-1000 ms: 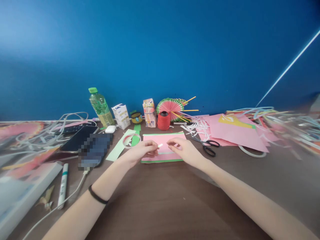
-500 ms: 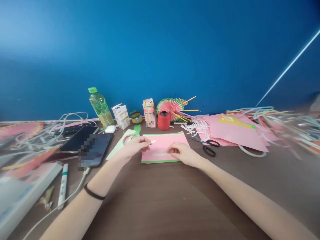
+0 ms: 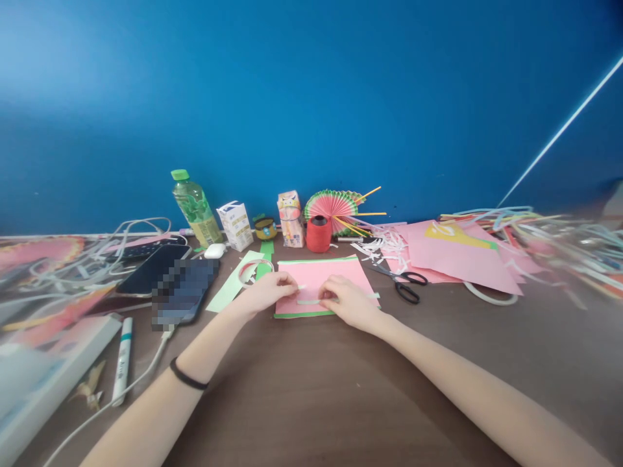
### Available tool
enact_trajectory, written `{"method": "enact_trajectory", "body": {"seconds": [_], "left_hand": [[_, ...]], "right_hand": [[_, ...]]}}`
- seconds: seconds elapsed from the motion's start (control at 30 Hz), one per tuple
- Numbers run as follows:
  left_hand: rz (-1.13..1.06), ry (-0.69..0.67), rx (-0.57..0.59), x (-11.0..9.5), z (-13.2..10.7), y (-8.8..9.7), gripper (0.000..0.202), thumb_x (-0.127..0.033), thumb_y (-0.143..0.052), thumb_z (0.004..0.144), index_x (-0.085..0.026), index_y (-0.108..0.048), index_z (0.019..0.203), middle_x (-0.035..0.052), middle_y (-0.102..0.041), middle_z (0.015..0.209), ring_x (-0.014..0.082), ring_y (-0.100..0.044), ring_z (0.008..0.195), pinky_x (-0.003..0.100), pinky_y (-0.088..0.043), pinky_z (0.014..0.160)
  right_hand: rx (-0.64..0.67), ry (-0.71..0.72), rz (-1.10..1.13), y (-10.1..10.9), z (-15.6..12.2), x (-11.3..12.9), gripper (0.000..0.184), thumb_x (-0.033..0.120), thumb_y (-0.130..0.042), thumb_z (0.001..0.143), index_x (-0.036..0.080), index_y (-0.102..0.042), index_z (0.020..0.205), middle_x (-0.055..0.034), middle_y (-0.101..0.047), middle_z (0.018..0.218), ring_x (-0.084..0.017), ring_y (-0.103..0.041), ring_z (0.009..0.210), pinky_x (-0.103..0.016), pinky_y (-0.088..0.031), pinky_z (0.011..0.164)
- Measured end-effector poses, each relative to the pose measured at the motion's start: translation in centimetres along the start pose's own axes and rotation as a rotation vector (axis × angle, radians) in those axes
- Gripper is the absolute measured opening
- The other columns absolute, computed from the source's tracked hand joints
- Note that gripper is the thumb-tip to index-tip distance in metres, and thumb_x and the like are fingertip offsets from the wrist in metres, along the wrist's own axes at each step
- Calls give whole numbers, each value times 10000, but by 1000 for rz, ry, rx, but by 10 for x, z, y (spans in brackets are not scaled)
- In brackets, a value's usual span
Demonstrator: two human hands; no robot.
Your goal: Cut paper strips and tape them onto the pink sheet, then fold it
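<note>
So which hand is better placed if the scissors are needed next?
Probably the right hand: the scissors lie beside the pink sheet on that side. The left hand is farther and seems to pinch a small white piece.

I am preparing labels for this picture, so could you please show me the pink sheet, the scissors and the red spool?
Pink sheet [image 3: 316, 270]: head view, bare upper middle part.
Scissors [image 3: 397, 279]: head view, base of the black handles.
Red spool [image 3: 318, 239]: head view, middle of its red side.

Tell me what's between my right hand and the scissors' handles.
In the head view, the right part of the pink sheet, the end of a pale strip, then brown desk lie between your right hand and the scissors.
</note>
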State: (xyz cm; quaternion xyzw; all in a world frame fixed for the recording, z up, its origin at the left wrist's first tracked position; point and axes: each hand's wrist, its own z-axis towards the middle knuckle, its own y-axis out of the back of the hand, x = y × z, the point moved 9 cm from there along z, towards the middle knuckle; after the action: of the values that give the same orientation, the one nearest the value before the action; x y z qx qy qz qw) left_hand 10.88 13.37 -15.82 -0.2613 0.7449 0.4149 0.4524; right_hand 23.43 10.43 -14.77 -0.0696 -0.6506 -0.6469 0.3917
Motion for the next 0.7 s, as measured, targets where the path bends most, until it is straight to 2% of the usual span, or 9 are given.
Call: {"method": "enact_trajectory", "body": {"seconds": [0.2,0.3,0.4,0.5,0.6,0.7], "left_hand": [[61,-6,-12,-9,-4,0,216,-354,-570,640,-148,-563,704,8,-591,744,133,-512,718,241,-371,664],[56,-21,-22,-15,-6,0,190,-335,-563,656,-149,-562,698,13,-607,756,134,-533,735,237,-378,669],[6,-35,-26,-19,-8,1,141,-291,-547,671,-154,-543,702,11,-627,709,130,-564,713,233,-395,668],[-22,-22,-13,-20,-11,1,146,-295,-546,685,-158,-549,734,11,-647,661,134,-587,687,235,-414,667],[2,-22,-8,-22,-12,2,184,-308,-551,699,-163,-596,803,12,-671,694,139,-602,746,236,-429,716],[15,-18,-16,-26,-13,1,215,-311,-553,702,-160,-619,841,15,-679,712,144,-608,788,245,-433,774]], "right_hand": [[0,-33,95,6,0,-7,149,4,-619,691,139,-557,678,-11,-537,777,-150,-480,821,-263,-370,747],[16,-86,174,8,1,-13,138,6,-567,712,141,-545,694,-1,-558,730,-136,-501,744,-252,-383,691],[1,-167,316,14,2,-22,164,11,-507,724,140,-557,813,3,-557,727,-114,-518,653,-230,-405,619],[-49,-202,398,25,2,-27,283,36,-465,734,134,-569,978,-13,-560,794,-102,-537,628,-234,-432,634],[-76,-145,398,38,2,-18,243,81,-434,750,125,-614,907,-45,-571,880,-99,-540,634,-244,-434,655],[-87,-101,415,47,2,-5,194,108,-433,742,121,-607,827,-48,-582,845,-113,-537,655,-242,-422,633]]}}
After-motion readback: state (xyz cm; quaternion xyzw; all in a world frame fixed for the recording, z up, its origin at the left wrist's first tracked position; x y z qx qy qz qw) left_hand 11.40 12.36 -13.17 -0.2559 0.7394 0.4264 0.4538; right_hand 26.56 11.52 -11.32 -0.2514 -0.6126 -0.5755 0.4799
